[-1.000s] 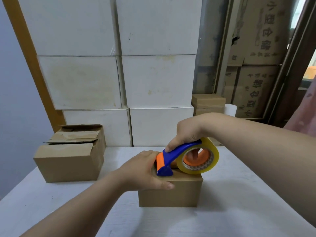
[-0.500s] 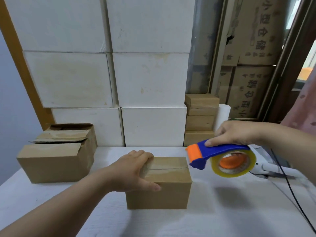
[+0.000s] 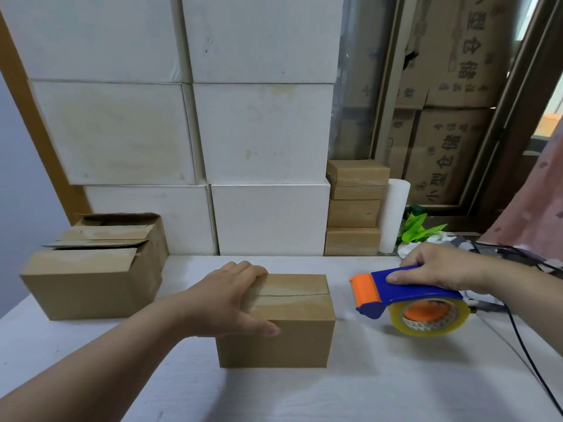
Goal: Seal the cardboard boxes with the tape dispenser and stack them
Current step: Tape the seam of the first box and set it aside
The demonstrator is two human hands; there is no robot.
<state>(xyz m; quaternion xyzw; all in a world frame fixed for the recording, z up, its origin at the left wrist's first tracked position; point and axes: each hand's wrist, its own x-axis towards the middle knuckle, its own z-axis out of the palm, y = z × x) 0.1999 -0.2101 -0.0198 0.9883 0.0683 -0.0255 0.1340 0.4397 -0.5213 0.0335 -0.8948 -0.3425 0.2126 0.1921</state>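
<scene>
A small brown cardboard box (image 3: pixel 292 327) sits in the middle of the white table (image 3: pixel 365 388), its top flaps closed with clear tape along the seam. My left hand (image 3: pixel 231 296) grips its left top edge, thumb down the front face. My right hand (image 3: pixel 438 266) holds the blue and orange tape dispenser (image 3: pixel 405 296) by its handle, in the air to the right of the box and apart from it. A roll of clear tape sits in the dispenser. Three sealed small boxes (image 3: pixel 355 208) stand stacked at the back right.
A larger brown box (image 3: pixel 94 269) with loose open flaps stands at the left. White cartons (image 3: pixel 195 132) form a wall behind the table. A white roll (image 3: pixel 394 214), green paper and black cables (image 3: pixel 530 345) lie at the right.
My right hand lifted the dispenser off the box top and carried it to the right, then lowered it slightly. My left hand stayed on the box.
</scene>
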